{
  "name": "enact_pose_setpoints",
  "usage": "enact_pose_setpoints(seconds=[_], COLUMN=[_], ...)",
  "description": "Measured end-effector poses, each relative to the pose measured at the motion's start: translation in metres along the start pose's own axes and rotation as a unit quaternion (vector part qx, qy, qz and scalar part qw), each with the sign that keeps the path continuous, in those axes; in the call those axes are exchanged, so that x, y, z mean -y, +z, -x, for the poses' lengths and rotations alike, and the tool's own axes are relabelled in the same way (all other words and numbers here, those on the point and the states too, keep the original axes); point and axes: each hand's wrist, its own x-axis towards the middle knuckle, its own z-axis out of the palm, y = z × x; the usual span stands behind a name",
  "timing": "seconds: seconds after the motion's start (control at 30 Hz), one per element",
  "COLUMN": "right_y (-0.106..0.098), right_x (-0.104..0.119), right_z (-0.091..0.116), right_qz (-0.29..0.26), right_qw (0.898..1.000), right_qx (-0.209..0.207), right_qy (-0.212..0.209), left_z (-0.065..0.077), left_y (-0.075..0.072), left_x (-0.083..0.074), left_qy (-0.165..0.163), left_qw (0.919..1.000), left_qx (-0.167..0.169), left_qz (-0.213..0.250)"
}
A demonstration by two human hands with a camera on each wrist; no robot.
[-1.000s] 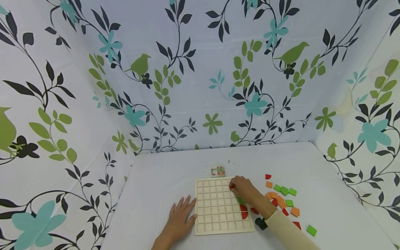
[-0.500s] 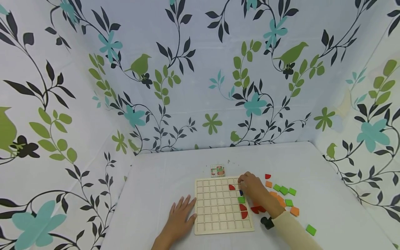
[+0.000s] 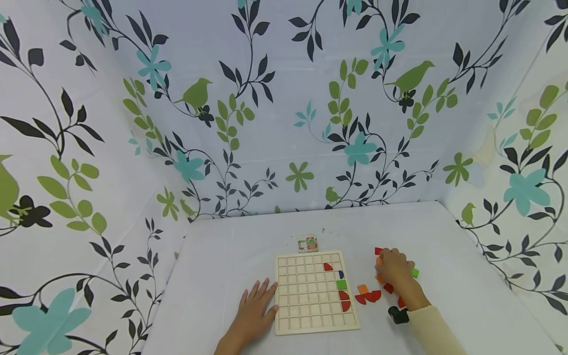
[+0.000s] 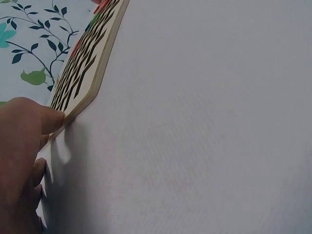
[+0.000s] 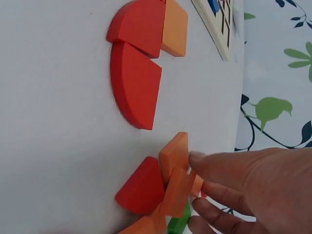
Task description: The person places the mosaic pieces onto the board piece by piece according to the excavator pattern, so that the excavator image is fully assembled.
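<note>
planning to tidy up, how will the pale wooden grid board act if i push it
The board looks stiff, given its thick, solid edge. Lying flat and broad, it would likely slide rather than tip. The green square piece, set in a cell, may ride along.

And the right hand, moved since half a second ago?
Yes: in the head view, the right hand went right, off the grid board to the loose pieces.

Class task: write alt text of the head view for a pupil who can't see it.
A person's right hand reaches among loose red, orange and green blocks on a white surface, beside a pale wooden grid board holding three red quarter-circles, a green square and a small blue piece. The left hand rests at the board's left edge, fingers spread.
</note>
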Motion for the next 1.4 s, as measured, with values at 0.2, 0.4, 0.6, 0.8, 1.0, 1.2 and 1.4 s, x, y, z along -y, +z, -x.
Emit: enact_pose_setpoints(seconds=[0.2, 0.4, 0.6, 0.8, 1.0, 1.2, 1.4], right_y=[0.004, 0.011, 0.022, 0.027, 0.034, 0.04, 0.044], right_x=[-0.005, -0.005, -0.004, 0.005, 0.012, 0.023, 0.03], right_z=[-0.005, -0.01, -0.014, -0.016, -0.017, -0.013, -0.005], right_qz=[-0.019, -0.035, -0.051, -0.068, -0.065, -0.063, -0.067], right_qw=[1.0, 0.999, 0.997, 0.994, 0.993, 0.992, 0.989], right_qx=[-0.002, -0.017, -0.033, -0.048, -0.046, -0.034, -0.022], right_qy=[0.0, -0.017, -0.047, -0.075, -0.09, -0.105, -0.129], left_z=[-0.001, 0.0, 0.0, 0.0, 0.0, 0.001, 0.001], left_y=[0.0, 0.0, 0.0, 0.0, -0.001, 0.0, 0.001], left_x=[0.0, 0.0, 0.0, 0.0, -0.001, -0.002, -0.002], left_qy=[0.001, 0.001, -0.004, -0.002, 0.0, -0.002, -0.004], left_qw=[1.0, 1.0, 1.0, 0.9999, 1.0, 1.0, 1.0], left_qx=[-0.006, -0.008, -0.006, -0.008, -0.008, -0.006, -0.008], left_qz=[-0.002, -0.005, -0.003, -0.005, 0.0, -0.001, 0.0])
